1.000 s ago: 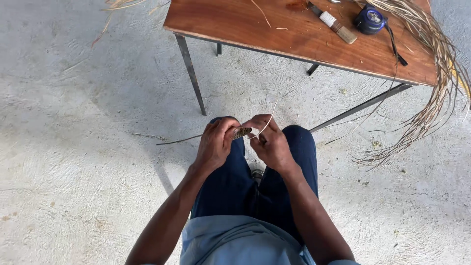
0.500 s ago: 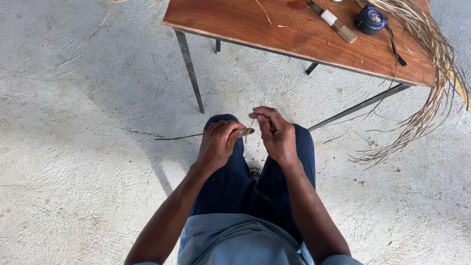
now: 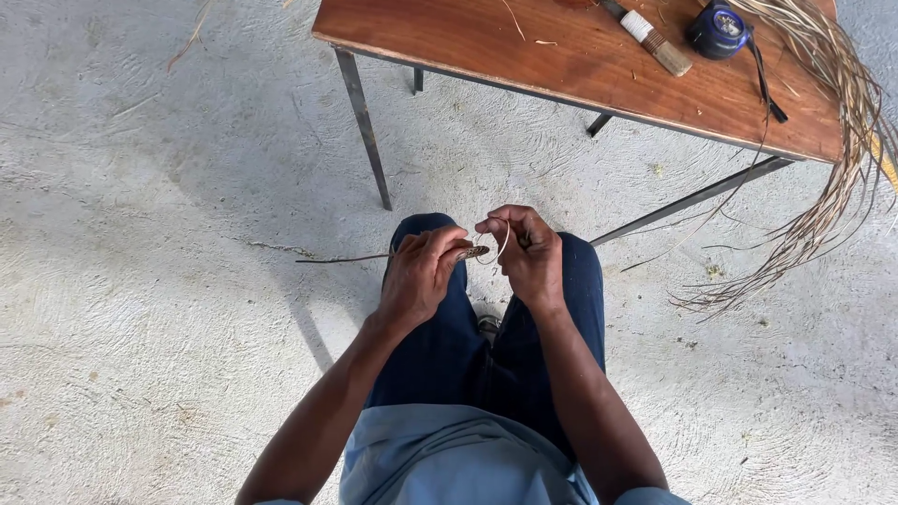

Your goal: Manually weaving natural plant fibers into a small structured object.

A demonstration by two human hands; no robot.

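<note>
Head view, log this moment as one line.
left hand: pinches small woven piece | right hand: holds thin pale strand looped | both over knees | wooden table ahead, fibre bundle hanging off

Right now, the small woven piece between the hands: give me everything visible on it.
The woven piece is a short, narrow, brownish bit of plaited fibre, lying roughly level above the knees. The left hand pinches its left end; the right hand meets its right end. A thin pale strand loops up from it beside the right fingers, and a long dark strand trails leftward past the left hand. Finer weave detail is too small to tell.
</note>
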